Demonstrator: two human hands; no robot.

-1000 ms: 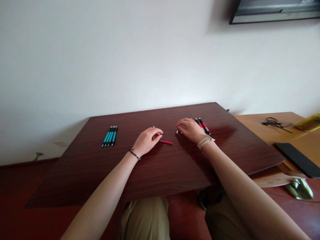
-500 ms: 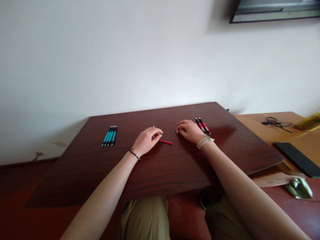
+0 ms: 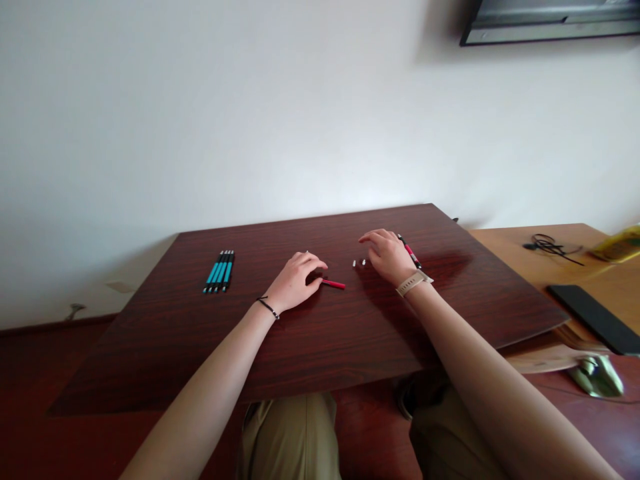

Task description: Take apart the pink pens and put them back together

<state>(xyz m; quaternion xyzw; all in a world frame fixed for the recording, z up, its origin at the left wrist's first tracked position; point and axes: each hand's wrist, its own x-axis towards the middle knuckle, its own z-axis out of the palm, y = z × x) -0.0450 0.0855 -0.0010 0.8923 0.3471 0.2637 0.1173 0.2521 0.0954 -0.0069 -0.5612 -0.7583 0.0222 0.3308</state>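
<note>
My left hand [image 3: 299, 280] rests low over the table, its thumb and forefinger apart. Its thumb tip is at the near end of a slim red pen part [image 3: 334, 284]; whether they touch I cannot tell. Two tiny white pieces [image 3: 355, 263] lie on the wood between my hands. Just right of them is my right hand [image 3: 389, 255], its forefinger stretched out and nothing visible in it. A red-and-black pen [image 3: 411, 253] shows beyond that hand, which hides whatever lies under it. Several blue-and-black pens [image 3: 219, 272] lie side by side at the left.
The dark wooden table [image 3: 280, 353] stands against a white wall. To its right a lighter table [image 3: 530, 267] bears a coiled black cable [image 3: 547, 245], a flat black object [image 3: 595, 319] and a yellow item [image 3: 620, 245]. A screen [image 3: 555, 23] hangs at upper right.
My right hand has drawn away to the right and let go of a small white piece, which now lies beside another. My left thumb and forefinger have spread apart.
</note>
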